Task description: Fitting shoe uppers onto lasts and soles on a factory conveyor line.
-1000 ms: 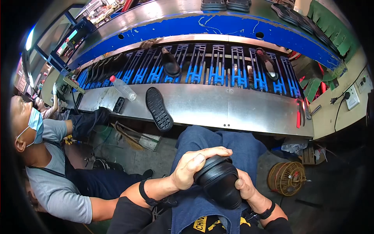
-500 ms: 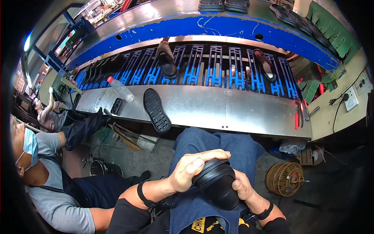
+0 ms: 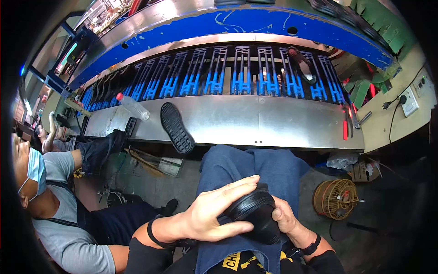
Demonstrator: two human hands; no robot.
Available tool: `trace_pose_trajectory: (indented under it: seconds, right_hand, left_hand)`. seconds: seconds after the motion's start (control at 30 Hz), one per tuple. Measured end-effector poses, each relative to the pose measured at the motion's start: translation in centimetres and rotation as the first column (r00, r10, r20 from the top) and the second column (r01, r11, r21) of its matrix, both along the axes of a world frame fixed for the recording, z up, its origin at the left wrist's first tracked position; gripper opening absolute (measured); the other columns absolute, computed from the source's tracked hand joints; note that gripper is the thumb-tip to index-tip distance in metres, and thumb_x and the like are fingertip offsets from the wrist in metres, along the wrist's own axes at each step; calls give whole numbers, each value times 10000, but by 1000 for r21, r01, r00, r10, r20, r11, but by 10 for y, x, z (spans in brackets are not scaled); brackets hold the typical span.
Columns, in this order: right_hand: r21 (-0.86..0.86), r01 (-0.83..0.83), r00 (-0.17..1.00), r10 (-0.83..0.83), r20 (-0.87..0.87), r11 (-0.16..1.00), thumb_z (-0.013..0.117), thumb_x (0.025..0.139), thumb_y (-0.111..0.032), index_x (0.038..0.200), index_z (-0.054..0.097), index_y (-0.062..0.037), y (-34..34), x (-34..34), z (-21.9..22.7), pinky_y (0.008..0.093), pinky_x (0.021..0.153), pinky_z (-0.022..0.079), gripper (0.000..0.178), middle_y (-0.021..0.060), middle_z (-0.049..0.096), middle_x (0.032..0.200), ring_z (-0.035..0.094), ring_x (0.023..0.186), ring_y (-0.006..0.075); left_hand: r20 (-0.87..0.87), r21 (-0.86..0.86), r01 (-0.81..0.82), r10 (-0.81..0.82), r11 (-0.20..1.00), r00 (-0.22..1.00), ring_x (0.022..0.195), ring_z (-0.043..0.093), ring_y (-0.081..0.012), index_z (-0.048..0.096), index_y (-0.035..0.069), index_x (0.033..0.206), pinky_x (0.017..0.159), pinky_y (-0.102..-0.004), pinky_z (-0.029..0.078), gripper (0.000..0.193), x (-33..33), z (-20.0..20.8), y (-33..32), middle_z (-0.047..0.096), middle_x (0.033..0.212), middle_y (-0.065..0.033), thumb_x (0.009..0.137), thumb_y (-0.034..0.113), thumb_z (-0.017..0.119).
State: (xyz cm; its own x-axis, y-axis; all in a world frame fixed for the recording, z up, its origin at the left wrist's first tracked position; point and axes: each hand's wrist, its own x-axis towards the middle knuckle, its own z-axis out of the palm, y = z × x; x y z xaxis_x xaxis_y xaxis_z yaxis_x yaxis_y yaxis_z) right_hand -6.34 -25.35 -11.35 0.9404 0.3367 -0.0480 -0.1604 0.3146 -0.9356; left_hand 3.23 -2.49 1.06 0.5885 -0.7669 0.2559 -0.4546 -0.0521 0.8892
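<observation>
Resting on the lap, above blue trousers [image 3: 246, 166], a black shoe [image 3: 255, 214] is held between both hands. The left hand [image 3: 214, 214] is laid flat over the shoe's upper side, fingers extended and spread across it, the thumb pressed along the near edge. The right hand [image 3: 284, 218] is closed around the shoe's right end, fingers curled beneath it. A dark band is worn on each wrist.

Ahead of the knees, a steel bench [image 3: 273, 121] is seen running across the view. On its near edge a black shoe sole [image 3: 176, 128] is lying tread-up, tilted, its lower end overhanging the bench front. To the left of the sole, apart from it, a clear plastic bottle [image 3: 132, 106] with a red cap is lying on its side. Behind the bench, a conveyor of blue and black racks [image 3: 237, 75] is observed; a shoe on a last [image 3: 303, 67] is set on the racks toward the right.

On the floor at the right, a round wire fan [image 3: 335, 198] is standing near a cardboard box [image 3: 364, 170]. At the left, a seated person in a grey shirt [image 3: 68, 228] and face mask is noted, well apart from the held shoe.
</observation>
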Motion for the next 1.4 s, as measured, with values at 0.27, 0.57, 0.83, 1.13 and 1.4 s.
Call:
trace_pose_trajectory:
  seconds: [0.27, 0.57, 0.83, 1.13, 1.4]
  right_hand:
    - [209, 103, 984, -69, -163, 972, 444, 961, -693, 1449, 418, 53, -7, -4, -3, 356, 1032, 460, 892, 171, 572, 1349, 575, 1221, 239]
    - [777, 246, 924, 101, -368, 579, 289, 1023, -631, 1479, 392, -25, -7, 7, -1, 492, 865, 591, 765, 217, 582, 1324, 688, 996, 393]
    - [761, 169, 913, 192, -361, 626, 262, 965, -735, 1351, 519, -7, -1, 5, -16, 463, 679, 601, 863, 263, 680, 1008, 700, 786, 396]
    - [803, 290, 944, -19, -329, 521, 308, 1056, -548, 1443, 474, -60, 6, 12, -2, 405, 1059, 476, 644, 130, 588, 1371, 598, 1221, 275]
    - [-173, 377, 926, -367, 89, 910, 363, 1047, -525, 1436, 426, 33, 12, 44, 35, 384, 989, 494, 683, 200, 616, 1285, 636, 1152, 289]
  left_hand:
    - [34, -256, -116, 129, 960, 991, 1366, 479, -374, 148, -120, 1525, 1106, -409, 419, 1035, -11, -58, -43, 405, 1497, -315, 804, 148, 840]
    - [280, -65, -20, 38, 998, 959, 1085, 680, -362, 355, -85, 1481, 916, -379, 549, 997, 20, -59, -50, 590, 1321, -284, 728, 282, 897]
    - [38, -159, 142, -138, 977, 990, 1055, 692, -383, 338, -70, 1506, 893, -389, 561, 704, 37, -64, -36, 608, 1301, -284, 869, 26, 622]
    - [133, -106, -61, 75, 992, 988, 1286, 509, -473, 227, -103, 1521, 1035, -451, 498, 795, -7, -42, -44, 361, 1489, -372, 816, -5, 581]
    - [-483, -194, -522, 382, 831, 788, 1328, 468, -308, 162, -9, 1525, 1130, -418, 367, 1001, -6, -44, -62, 465, 1407, -199, 801, 217, 815]
